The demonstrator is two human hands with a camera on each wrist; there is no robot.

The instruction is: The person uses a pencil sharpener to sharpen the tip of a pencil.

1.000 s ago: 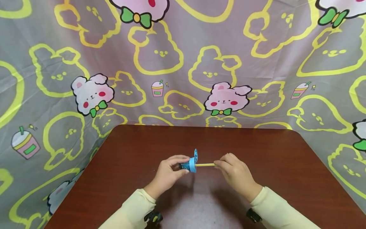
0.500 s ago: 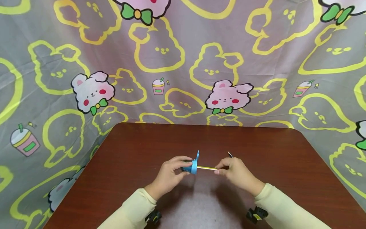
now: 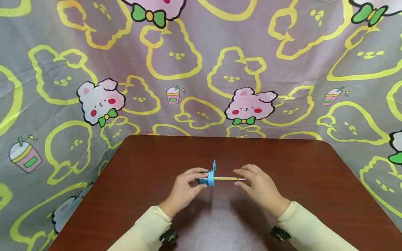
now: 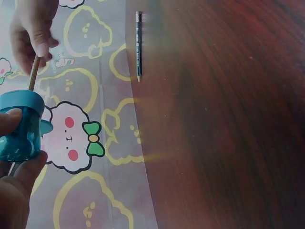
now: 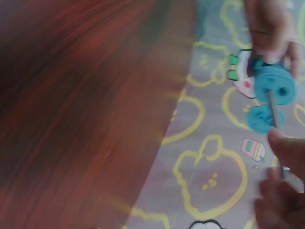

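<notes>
A blue pencil sharpener [image 3: 211, 178] with a see-through body is tipped on its side above the table. My left hand [image 3: 187, 186] grips its body between thumb and fingers. Its round lid [image 5: 265, 119] hangs open, and the top shows more than one hole [image 5: 283, 90]. From the top a yellow pencil [image 3: 226, 179] sticks out to the right. My right hand [image 3: 259, 184] is around the pencil's far end, thumb below and fingers above, spread apart with the pencil showing between them. In the right wrist view this hand is blurred.
A dark pencil [image 4: 138, 47] with pale bands lies on the brown table [image 3: 150, 157]; in the head view the right hand hides it. A patterned curtain [image 3: 201, 62] hangs behind and beside the table. Black wrist cameras [image 3: 168, 237] sit on both forearms.
My right thumb and fingers pinched the pencil before and are now parted around its end, baring more of it. The hand rolled back, covering the table pencil that showed half a second ago.
</notes>
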